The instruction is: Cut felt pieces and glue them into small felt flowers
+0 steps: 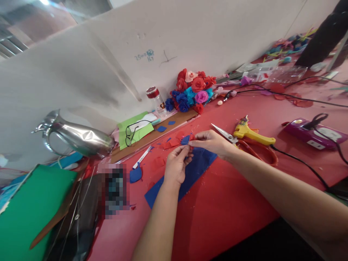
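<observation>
Left hand (176,165): we saw it raised over the bench (231,203), fingers pinched on the lower edge of a small blue petal piece (185,140).
Right hand (213,142): it pinched the same petal piece from the right, fingertips touching those of the left hand.
Petal piece: it was held between both hands just above the bench, near its far half; its rounded end pointed up and away from us, and we could not tell its long axis, as the fingers covered much of it.
Blue sheet (187,175): it lay flat under the hands, long axis running from near-left to far-right.
Scissors (231,138): they rested just right of the right hand, blades pointing left, orange handles near the wrist.
Glue gun (252,134): yellow, it lay beside the scissors, nozzle pointing up and left.
Paper flowers (191,92): these were heaped against the wall, well apart from the hands.
Metal jug (77,137): it stood tilted at far left.
</observation>
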Tool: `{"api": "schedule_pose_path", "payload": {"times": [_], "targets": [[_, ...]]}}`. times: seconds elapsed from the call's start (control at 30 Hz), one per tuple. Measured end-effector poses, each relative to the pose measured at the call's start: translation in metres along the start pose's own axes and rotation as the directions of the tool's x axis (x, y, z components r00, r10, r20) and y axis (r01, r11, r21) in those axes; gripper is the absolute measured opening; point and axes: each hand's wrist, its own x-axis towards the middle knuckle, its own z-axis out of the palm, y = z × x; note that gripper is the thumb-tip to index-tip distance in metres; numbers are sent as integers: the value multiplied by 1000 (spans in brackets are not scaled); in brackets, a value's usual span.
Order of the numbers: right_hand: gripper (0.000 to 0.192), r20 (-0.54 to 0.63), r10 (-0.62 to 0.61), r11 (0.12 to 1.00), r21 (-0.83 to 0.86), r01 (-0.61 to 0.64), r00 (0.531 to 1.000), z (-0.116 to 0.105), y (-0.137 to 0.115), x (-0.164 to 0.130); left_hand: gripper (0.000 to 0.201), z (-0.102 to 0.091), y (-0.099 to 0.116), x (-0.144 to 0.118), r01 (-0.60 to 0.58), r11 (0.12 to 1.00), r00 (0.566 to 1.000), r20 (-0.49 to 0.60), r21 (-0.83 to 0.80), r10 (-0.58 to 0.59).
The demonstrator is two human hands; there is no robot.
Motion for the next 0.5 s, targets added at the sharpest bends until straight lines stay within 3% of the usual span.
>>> {"api": "schedule_pose_path", "payload": {"times": [0.27,0.4,0.43,0.5], "targets": [[26,-28,7,996,-88,-9,1000,-1,6,2,23,-1,-4,0,-194,937,979,-10,291,206],[22,-44,27,993,-118,-32,999,-2,6,2,13,-3,-5,-1,-343,826,923,-5,448,385],[21,-44,26,993,-112,-30,999,-2,5,2,12,-3,-6,-1,-357,817,915,-7,452,403],[20,-36,16,997,-78,-18,999,-3,3,1,12,-3,-5,-2,-309,875,942,-9,373,337]]}}
